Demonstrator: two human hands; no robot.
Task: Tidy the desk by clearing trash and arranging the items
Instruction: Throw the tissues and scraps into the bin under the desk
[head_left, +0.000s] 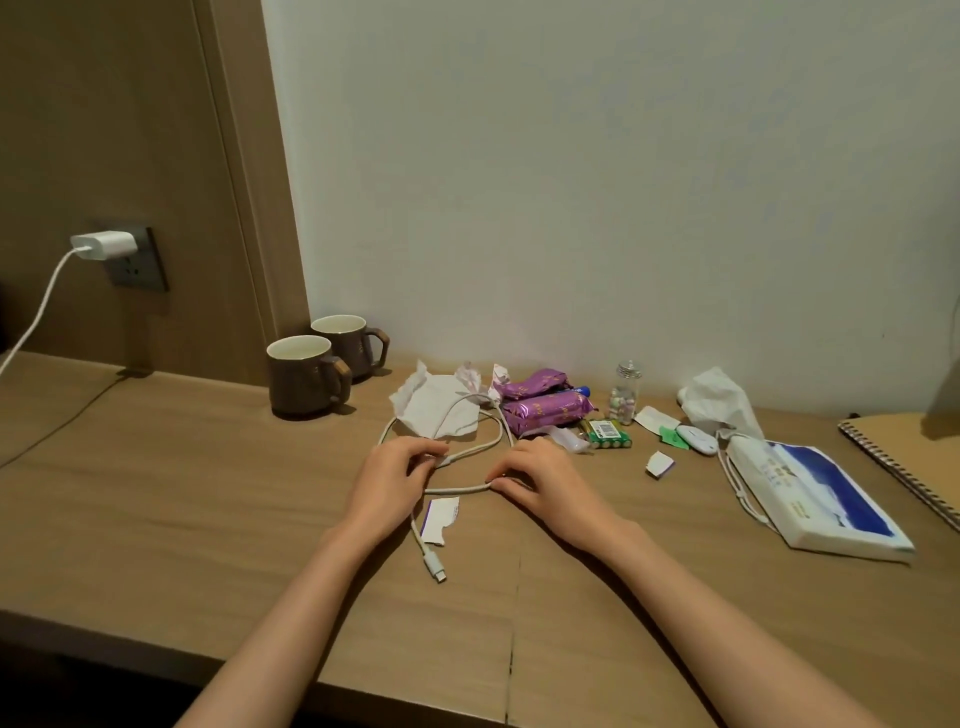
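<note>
A white charging cable (470, 451) lies looped on the wooden desk (156, 493). My left hand (392, 480) pinches it near one bend, and my right hand (540, 480) pinches another stretch of it. The cable's free plug end (435, 566) lies toward me, beside a torn paper scrap (440, 519). Behind the loop sits crumpled white paper (434, 402). Purple snack packets (543, 402), a pack of green batteries (605, 434) and a small glass bottle (626, 395) stand further back.
Two brown mugs (306, 374) stand at the back left by the wall. A white charger (106, 244) is plugged into the wall socket, its cord trailing left. At right lie a white pouch (719, 400), a blue-and-white box (826, 493), a small white device (696, 439) and a spiral notebook (909, 457).
</note>
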